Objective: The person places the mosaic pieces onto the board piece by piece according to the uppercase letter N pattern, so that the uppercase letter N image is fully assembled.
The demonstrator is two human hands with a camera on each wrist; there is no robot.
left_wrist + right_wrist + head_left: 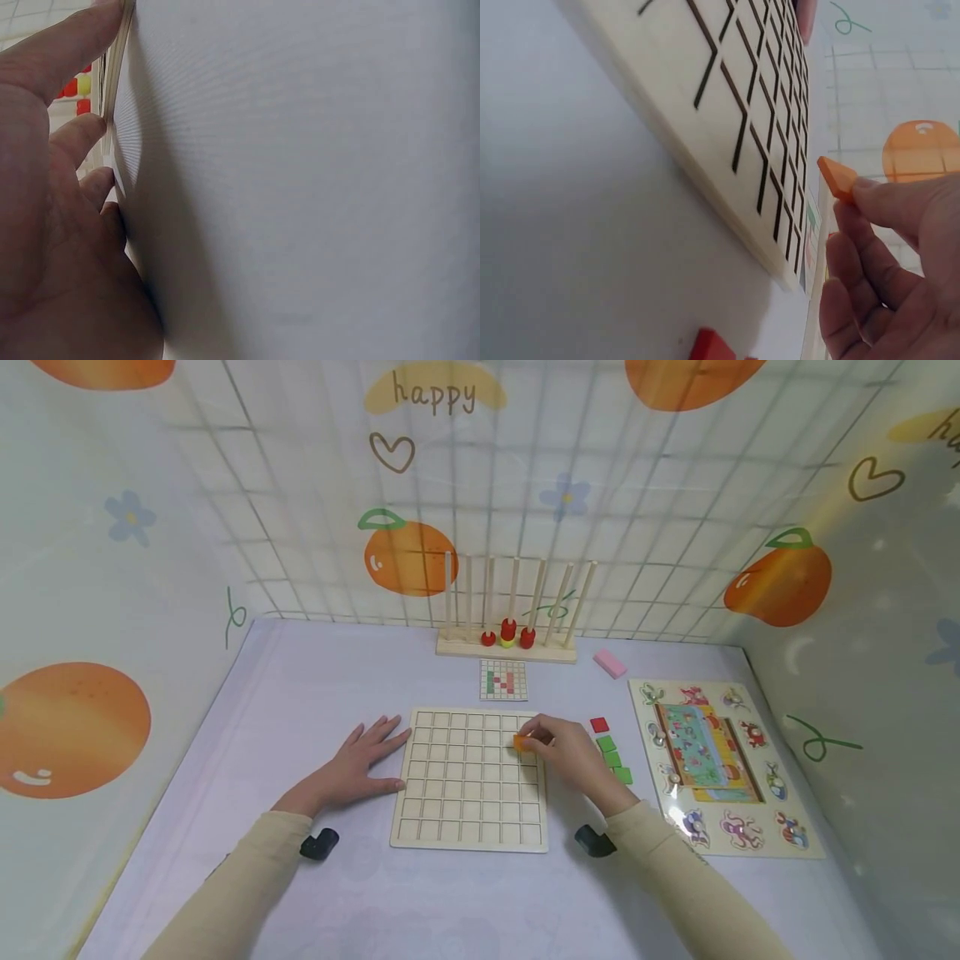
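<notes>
A square wooden grid board (471,781) lies on the table between both hands. My left hand (363,764) rests spread on the table, its thumb and fingertips touching the board's left edge; the left wrist view shows the same hand (67,210) side-on. My right hand (566,752) pinches a small orange square tile (838,178) between thumb and fingertips, over the board's upper right part. In the right wrist view the tile is held tilted above the grid. Beside the right hand lie a red tile (599,725) and several green tiles (612,760).
Behind the board lies a small pattern card (504,681) with coloured squares. Farther back stands a wooden peg rack (506,651) with red and yellow beads. A pink block (610,663) lies to its right. A sea-animal puzzle board (723,768) occupies the right side.
</notes>
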